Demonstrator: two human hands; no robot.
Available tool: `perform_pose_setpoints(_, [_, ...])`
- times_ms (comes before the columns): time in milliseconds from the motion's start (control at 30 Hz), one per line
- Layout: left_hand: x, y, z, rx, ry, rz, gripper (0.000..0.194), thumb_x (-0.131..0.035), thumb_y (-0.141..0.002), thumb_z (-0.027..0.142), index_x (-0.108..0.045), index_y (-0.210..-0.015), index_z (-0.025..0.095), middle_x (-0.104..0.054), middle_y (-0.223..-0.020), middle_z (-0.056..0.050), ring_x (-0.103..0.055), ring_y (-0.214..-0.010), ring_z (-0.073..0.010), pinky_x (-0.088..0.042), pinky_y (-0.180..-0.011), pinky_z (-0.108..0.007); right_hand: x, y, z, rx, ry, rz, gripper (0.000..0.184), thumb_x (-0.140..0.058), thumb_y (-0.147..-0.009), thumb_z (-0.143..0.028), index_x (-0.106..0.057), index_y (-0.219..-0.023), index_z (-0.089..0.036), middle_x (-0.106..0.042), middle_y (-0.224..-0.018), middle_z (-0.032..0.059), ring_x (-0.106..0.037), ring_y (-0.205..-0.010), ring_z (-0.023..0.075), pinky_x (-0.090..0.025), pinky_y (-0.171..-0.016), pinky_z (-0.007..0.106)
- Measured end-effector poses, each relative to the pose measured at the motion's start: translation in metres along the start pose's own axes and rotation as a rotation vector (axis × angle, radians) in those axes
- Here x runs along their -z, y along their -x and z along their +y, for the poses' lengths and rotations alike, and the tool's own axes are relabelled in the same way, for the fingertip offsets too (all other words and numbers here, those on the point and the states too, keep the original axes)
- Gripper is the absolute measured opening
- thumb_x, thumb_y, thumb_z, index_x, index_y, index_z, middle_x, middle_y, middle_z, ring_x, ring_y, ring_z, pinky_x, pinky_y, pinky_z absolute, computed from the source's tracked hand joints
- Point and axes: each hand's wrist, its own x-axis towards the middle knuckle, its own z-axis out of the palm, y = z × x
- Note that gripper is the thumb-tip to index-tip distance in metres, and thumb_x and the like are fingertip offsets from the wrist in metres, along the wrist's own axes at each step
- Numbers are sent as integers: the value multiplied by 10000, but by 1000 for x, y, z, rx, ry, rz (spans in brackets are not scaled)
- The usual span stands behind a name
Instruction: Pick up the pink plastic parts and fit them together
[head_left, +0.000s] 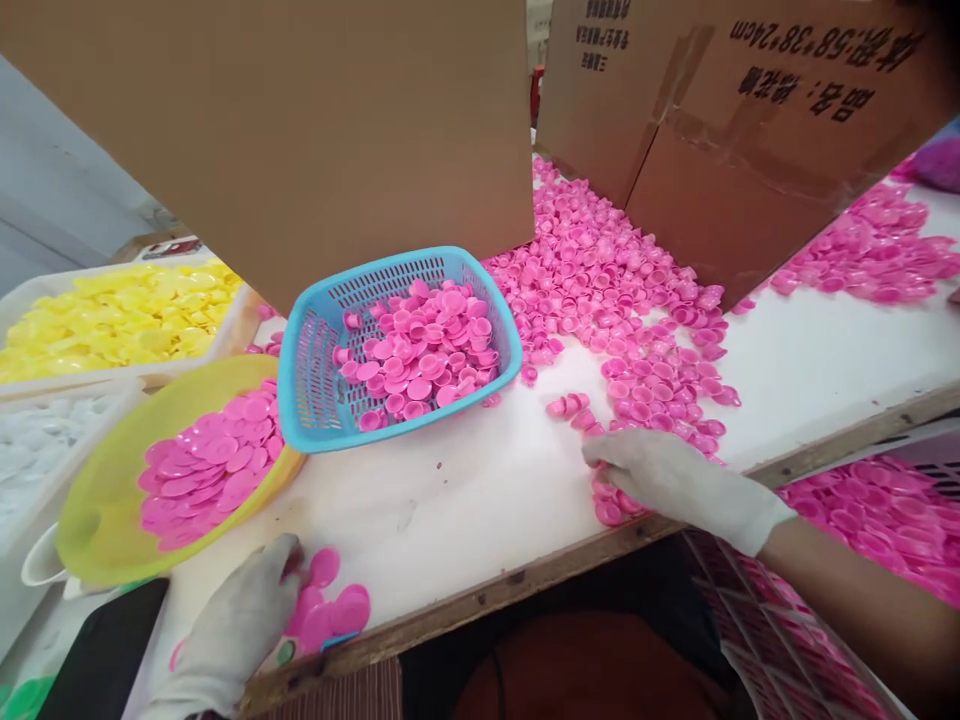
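My left hand [247, 605], in a white glove, rests near the front edge of the table with its fingers curled. Beside those fingertips lies a small group of flat pink discs [324, 610]; whether one is pinched is hidden. My right hand [664, 472], gloved too, reaches over the front of a heap of small pink plastic cups [577, 270]. Its fingers are bent and close together among the cups, and what they grip cannot be seen. Between the hands, further back, a blue basket [401, 430] holds more pink cups, some with flat tops showing.
At left, a yellow bowl [97, 500] holds pink discs, beside trays of yellow pieces [127, 310] and white pieces [52, 450]. A black phone-like slab [105, 650] lies front left. Cardboard boxes [337, 130] stand behind. A crate [795, 620] of pink pieces sits below, right.
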Motion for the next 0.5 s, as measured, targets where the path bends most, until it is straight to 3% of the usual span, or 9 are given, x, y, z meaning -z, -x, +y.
perform_pose_setpoints(100, [7,-3,22,30,109,54,121,-403,-775,253,-510,-778,197,-670,-808,-66,-633,-804,-236,-457,-745,-315,-20,3,4,-59,277,-54,154,-510,-773,-57,-601,-830,-167,-628,-860,105,-587,-803,223,-403,-715,312])
perform_pose_setpoints(233, [12,-13,56,-67,243,179,181,-416,-760,218,-572,-840,173,-668,-877,-75,-609,-843,-221,-437,-792,-322,-36,-17,-16,42,328,-99,149,-503,-780,-60,-605,-808,-164,-622,-824,98,-585,-758,213,-379,-663,296])
perform_pose_setpoints(367, [15,-16,95,-226,411,247,166,-433,-742,186,-597,-757,165,-637,-808,-68,-576,-771,-189,-435,-746,-305,-48,-41,-44,203,111,-37,108,-492,-804,-119,-585,-793,-172,-607,-793,58,-556,-722,174,-373,-679,284])
perform_pose_setpoints(500, [21,2,141,-453,626,326,98,-496,-769,190,-588,-737,180,-596,-796,-28,-555,-737,-150,-426,-687,-262,-47,-54,-67,159,-318,35,139,-429,-844,-180,-556,-786,-179,-594,-752,17,-535,-672,129,-390,-658,250])
